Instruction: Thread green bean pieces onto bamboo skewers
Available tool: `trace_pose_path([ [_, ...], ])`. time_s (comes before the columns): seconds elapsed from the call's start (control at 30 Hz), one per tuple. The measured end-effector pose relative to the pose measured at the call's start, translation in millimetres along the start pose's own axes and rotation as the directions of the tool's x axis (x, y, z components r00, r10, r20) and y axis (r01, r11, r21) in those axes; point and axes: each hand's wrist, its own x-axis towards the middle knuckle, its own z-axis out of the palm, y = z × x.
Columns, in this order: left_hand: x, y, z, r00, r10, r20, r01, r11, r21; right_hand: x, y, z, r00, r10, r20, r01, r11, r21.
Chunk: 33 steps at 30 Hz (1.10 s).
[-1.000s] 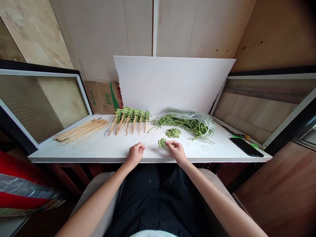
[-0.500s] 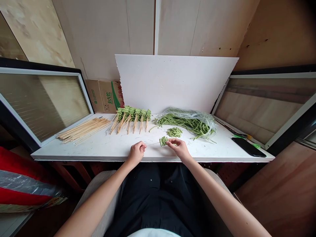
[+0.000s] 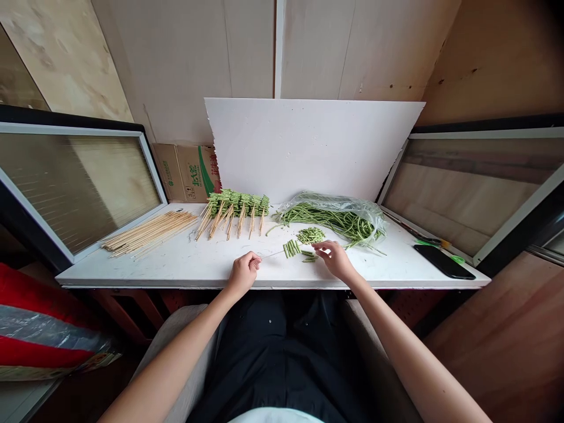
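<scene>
Several green bean pieces (image 3: 291,249) sit on a skewer (image 3: 273,254) below frame centre, likely light and stiff, best held where the left hand (image 3: 244,274) pinches its bare end. The right hand (image 3: 337,261) curls nearby; whether its fingers grip anything, I cannot tell.

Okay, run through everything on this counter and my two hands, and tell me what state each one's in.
Left hand: closed on the skewer
Skewer: partly threaded with bean pieces
Right hand: fingers curled beside the cut-bean heap; whether anything is pinched, unclear
Cut-bean heap: loose
Filled skewers: threaded, piled together
Spare skewers: bare, bunched
Long beans: uncut, partly bagged
Phone: flat, dark
</scene>
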Motion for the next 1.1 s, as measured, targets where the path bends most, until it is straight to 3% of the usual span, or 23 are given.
trace_pose_path([
  [0.1, 0, 1, -0.2, 1.0, -0.012, 0.006, 0.012, 1.0, 0.003, -4, 14, 7, 0.999, -0.019, 0.039, 0.029, 0.962, -0.272],
  [0.17, 0, 2, -0.4, 1.0, -0.016, 0.007, 0.016, 1.0, 0.004, -8, 15, 14, 0.997, -0.01, 0.078, 0.038, 0.931, -0.362],
  [0.43, 0, 1, 1.2, 1.0, -0.002, 0.012, 0.002, 1.0, 0.014, -11, 10, 28, 0.993, 0.015, 0.117, 0.039, 0.895, -0.444],
  [0.53, -1, 0, 1.8, 1.0, 0.009, 0.025, -0.01, 1.0, 0.027, -7, 10, 32, 0.996, 0.021, 0.083, 0.017, 0.902, -0.43],
  [0.67, -1, 0, 1.3, 1.0, -0.001, 0.023, 0.0, 0.999, 0.047, -1, 10, 36, 0.999, 0.045, 0.018, -0.036, 0.934, -0.355],
  [0.83, -1, 3, -0.2, 1.0, 0.003, 0.031, -0.005, 0.998, 0.064, -1, 5, 31, 1.0, 0.012, -0.004, -0.012, 0.979, -0.202],
  [0.93, -2, 3, -0.3, 1.0, -0.002, 0.031, 0.0, 0.998, 0.067, -2, 0, 28, 0.997, -0.015, -0.078, 0.006, 0.994, -0.107],
  [1.03, -2, 2, 0.5, 1.0, -0.002, 0.025, 0.0, 0.998, 0.07, 0, -2, 29, 0.984, 0.06, -0.169, -0.041, 0.993, 0.112],
  [1.1, -2, 1, 1.0, 1.0, -0.001, 0.024, -0.001, 0.998, 0.064, 1, -3, 30, 0.971, 0.188, -0.15, -0.126, 0.928, 0.35],
])
